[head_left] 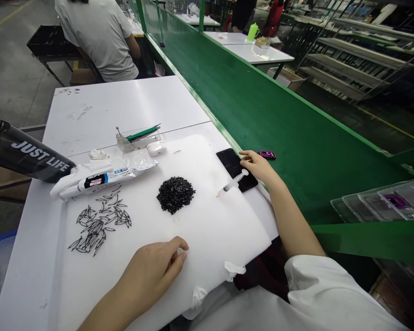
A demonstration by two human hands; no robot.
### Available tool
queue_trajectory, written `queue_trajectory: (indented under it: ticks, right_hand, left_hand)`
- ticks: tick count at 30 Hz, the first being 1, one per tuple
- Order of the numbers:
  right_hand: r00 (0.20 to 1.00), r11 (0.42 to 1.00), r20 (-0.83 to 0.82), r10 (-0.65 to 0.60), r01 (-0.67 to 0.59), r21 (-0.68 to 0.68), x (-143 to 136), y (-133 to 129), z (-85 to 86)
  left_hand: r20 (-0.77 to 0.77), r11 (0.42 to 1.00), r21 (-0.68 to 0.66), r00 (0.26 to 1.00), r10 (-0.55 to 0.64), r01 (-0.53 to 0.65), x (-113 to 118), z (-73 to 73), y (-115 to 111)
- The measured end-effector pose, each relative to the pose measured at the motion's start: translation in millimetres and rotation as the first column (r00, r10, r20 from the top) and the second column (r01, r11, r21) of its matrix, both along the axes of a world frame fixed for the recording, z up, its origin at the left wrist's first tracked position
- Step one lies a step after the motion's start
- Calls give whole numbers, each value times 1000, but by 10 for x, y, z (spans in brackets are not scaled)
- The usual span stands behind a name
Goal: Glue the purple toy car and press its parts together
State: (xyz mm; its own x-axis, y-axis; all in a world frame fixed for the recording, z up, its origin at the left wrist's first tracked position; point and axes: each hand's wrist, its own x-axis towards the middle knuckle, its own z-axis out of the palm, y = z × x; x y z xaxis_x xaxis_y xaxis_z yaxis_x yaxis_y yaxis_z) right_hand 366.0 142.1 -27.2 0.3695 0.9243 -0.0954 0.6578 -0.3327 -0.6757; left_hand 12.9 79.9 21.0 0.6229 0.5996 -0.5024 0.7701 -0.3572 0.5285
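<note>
A: Where's the left hand (155,266)?

B: Lower centre of the frame, over the white foam sheet (210,225). Its fingers are released, loosely bent, thumb below the index finger.

A: And the right hand (258,166)?

B: Right of centre, at the black rectangular smartphone (230,161). Those fingers are released too and slightly curled; I can't tell whether they touch the phone or just hover over it.

A: What else is around it?

B: A clear plastic syringe (232,183) with a white plunger lies just to the lower left, its orange tip pointing down-left and its plunger end overlapping the phone in view. A shiny purple car-shaped piece (267,155) is just right of the fingers, against the green conveyor surface (303,147).

A: And near the left hand?

B: A round heap of small glossy black pieces (175,195) sits on the sheet at mid-frame, above the fingertips. Thin black leaf-shaped loops (96,228) lie scattered at left.

A: Above those?

B: A white squeeze tube with a blue-and-black label (106,179), then, at upper centre, a white rounded case (156,147) beside green pointed tweezers (143,133). A large dark bottle lettered JUST LIFE (31,154) stands at the left edge.
</note>
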Motion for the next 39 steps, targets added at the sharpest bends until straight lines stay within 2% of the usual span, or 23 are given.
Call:
queue_trajectory:
  ticks: [5, 8, 13, 17, 20, 23, 25, 29, 32, 35, 37, 39]
  right_hand:
    - [998, 998, -48, 42, -44, -42, 7, -6, 10]
    - [994, 990, -57, 88, -94, -102, 44, -72, 87]
    - [968, 930, -88, 234, -249, -270, 148, -302, 289]
    - [961, 913, -47, 273, -275, -302, 156, -354, 310]
    - [973, 947, 48, 226, -207, -246, 52, -231, 235]
    - [971, 985, 180, 155, -140, -98, -122, -15, 131]
    - [957, 988, 244, 156, -155, -22, -233, 127, 67]
    - [939, 977, 284, 193, -211, 33, -331, 265, 13]
    - [941, 974, 289, 178, -211, 85, -256, 207, 48]
    - [961, 986, 267, 65, -104, 133, -71, 72, 74]
    - [974, 993, 226, 3, -30, 114, 65, -9, 57]
    - [983, 998, 181, 4, -17, 68, 153, -45, 22]
  left_hand:
    - [10, 1000, 22, 1000, -10, 10, -9, -2, 1]
    - [5, 999, 30, 1000, -14, 14, -10, -2, 0]
    - [15, 999, 42, 1000, -12, 12, -11, 8, -10]
    - [34, 999, 48, 999, 0, -2, -10, 13, -17]
    - [32, 999, 48, 999, -2, 0, -8, 13, -16]
    - [24, 999, 47, 1000, -6, 5, -8, 11, -14]
    - [25, 999, 48, 1000, -4, 3, -12, 10, -16]
    - [46, 998, 59, 999, 4, -6, -22, 7, -27]
    - [40, 998, 57, 999, -3, 1, -20, 13, -32]
    - [30, 998, 57, 999, -14, 13, -12, 28, -33]
    - [25, 998, 58, 1000, -15, 13, -7, 35, -31]
    - [16, 998, 57, 1000, -12, 11, -1, 40, -28]
